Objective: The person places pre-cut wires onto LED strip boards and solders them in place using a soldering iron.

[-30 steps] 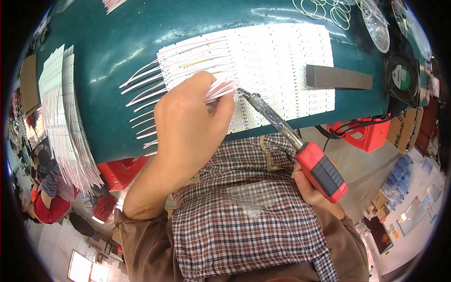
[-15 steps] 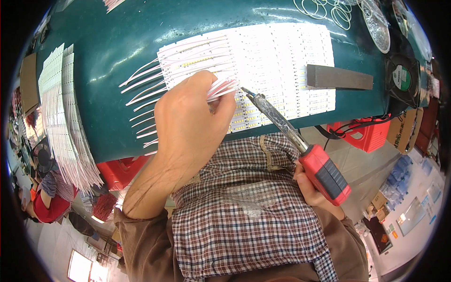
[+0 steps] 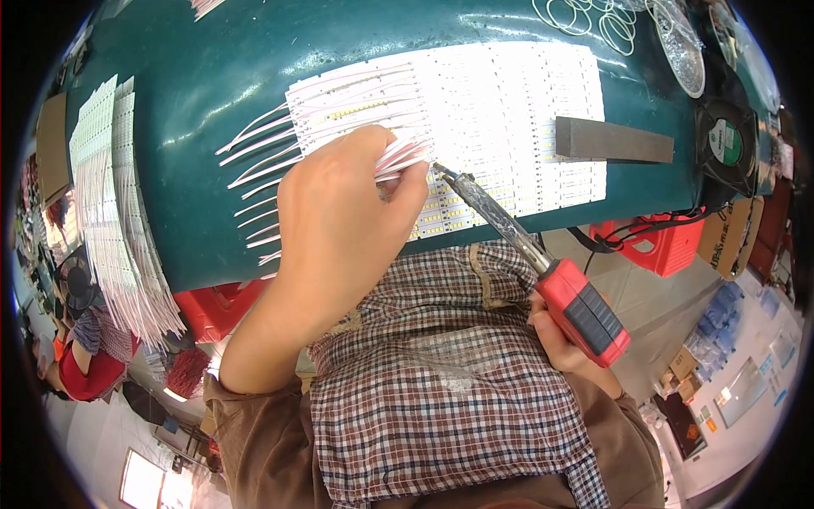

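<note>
My left hand (image 3: 343, 212) is closed around a bundle of thin white and red wires (image 3: 402, 158), their ends fanning out past the thumb and fingers. Under it lies a panel of white LED strip boards (image 3: 475, 93) with small yellowish chips, and several wires trail off its left edge. In my right hand (image 3: 555, 339) is a soldering iron (image 3: 509, 222) with a red and black handle. Its dark tip points up and left, close by my left thumb at the boards. Whether the tip touches a board or wire is too small to tell.
A grey rectangular bar (image 3: 615, 140) lies across the panel's right side. Beyond it stands a black fan (image 3: 727, 144). More wired strips (image 3: 110, 187) hang over the left edge of the green table (image 3: 212, 51). Red plastic stools (image 3: 657, 246) are below. Another person (image 3: 85, 365) sits at far left.
The soldering iron has shifted slightly left, its tip a little lower and nearer my left thumb. My left hand stays almost in place with the wires.
</note>
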Demonstrator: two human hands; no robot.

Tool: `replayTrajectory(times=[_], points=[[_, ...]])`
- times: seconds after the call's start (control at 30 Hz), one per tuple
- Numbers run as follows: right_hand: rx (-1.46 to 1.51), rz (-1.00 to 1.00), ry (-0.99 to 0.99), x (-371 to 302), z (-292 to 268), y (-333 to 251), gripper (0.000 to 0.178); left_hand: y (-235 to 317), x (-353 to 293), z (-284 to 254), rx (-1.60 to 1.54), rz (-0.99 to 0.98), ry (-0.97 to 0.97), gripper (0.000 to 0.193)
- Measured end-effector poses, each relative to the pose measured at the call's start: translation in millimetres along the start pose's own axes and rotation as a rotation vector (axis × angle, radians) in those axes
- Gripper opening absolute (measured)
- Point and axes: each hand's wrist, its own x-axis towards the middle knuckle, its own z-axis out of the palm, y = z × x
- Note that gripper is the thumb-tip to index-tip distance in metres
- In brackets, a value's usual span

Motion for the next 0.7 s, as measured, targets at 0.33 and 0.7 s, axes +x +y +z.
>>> replayTrajectory(times=[0.33, 0.7], points=[[-0.017, -0.045, -0.009, 1.1, -4.0, -1.0, 0.023, -1.4, 0.4, 0.2, 0.003, -0.028, -0.01, 0.019], [0.014, 0.062, 0.001, -16.6, -4.1, 6.2, 0.024, 7.7, 3.5, -9.1, -0.06, -0.08, -0.065, 0.018]])
